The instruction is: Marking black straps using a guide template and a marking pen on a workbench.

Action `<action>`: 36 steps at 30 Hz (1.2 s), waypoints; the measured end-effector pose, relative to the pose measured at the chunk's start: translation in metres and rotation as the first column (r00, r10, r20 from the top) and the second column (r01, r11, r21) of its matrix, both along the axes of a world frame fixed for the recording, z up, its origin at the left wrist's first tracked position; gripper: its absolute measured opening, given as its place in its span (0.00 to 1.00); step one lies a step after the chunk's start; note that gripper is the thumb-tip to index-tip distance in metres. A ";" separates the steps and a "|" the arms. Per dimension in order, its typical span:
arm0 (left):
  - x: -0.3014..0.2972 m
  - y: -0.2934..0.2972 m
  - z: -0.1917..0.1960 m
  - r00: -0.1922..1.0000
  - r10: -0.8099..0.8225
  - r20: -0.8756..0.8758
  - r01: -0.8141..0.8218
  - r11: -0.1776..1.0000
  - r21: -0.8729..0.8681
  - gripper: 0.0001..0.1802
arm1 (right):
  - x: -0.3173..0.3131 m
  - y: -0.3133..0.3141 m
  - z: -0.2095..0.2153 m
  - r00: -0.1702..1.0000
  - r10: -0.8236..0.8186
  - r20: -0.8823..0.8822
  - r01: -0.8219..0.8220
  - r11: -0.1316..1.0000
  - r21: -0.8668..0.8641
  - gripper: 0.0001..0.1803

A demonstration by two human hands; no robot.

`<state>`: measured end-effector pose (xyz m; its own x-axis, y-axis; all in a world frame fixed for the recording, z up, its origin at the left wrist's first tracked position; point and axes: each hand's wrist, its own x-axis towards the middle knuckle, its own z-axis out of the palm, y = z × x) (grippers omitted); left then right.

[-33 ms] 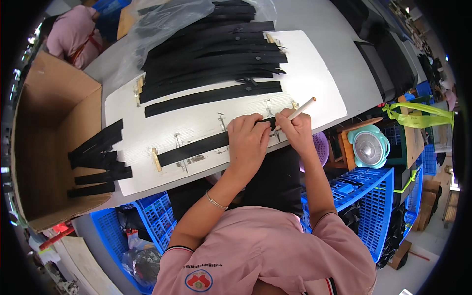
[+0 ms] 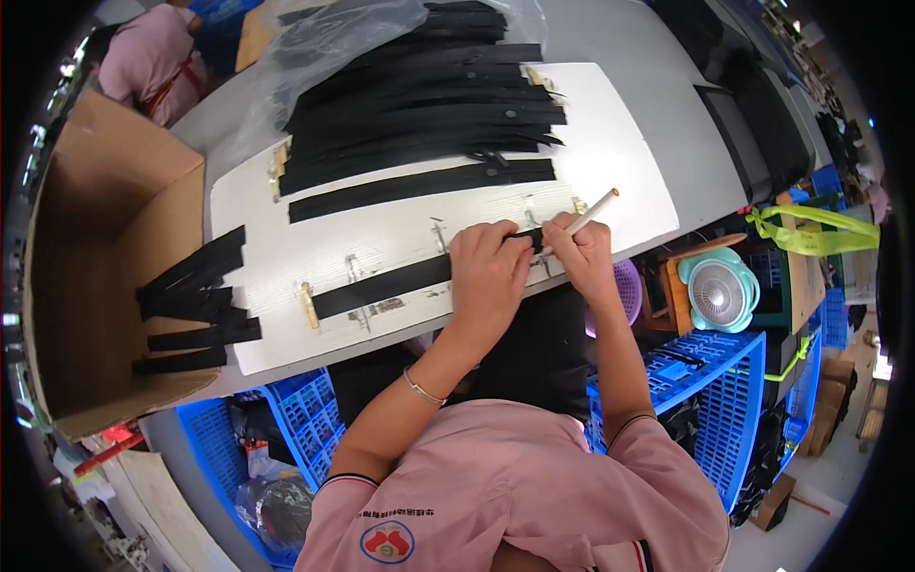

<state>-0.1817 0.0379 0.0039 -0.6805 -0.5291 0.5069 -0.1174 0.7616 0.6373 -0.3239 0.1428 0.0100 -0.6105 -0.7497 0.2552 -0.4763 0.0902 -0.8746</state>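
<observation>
- In the centre, the left hand (image 2: 486,276) lies with bent fingers on a black strip (image 2: 386,285); I cannot tell if it grips.
- Just right of it, the right hand (image 2: 585,255) is closed around a white pen (image 2: 600,206).
- This strip lies on the white board (image 2: 624,157), below the strip pile (image 2: 410,119) at upper centre.

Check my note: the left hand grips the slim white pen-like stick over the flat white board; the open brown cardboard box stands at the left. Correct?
Not quite: the head view shows the right hand gripping the stick over the board, not the left hand. The box is at the left.
</observation>
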 end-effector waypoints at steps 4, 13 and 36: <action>0.020 0.007 0.007 0.997 -0.004 0.074 0.005 1.000 -0.019 0.21 | 0.001 0.010 -0.007 0.963 -0.090 0.253 0.104 0.994 -0.043 0.15; 0.073 -0.039 0.003 0.950 -0.058 0.307 0.081 0.995 -0.064 0.30 | 0.002 0.014 -0.014 0.929 -0.215 0.303 0.275 0.945 -0.174 0.14; 0.274 -0.196 -0.002 0.671 0.712 0.205 -0.649 0.698 -0.301 0.11 | 0.004 0.001 -0.015 0.933 -0.190 0.305 0.256 0.947 -0.193 0.10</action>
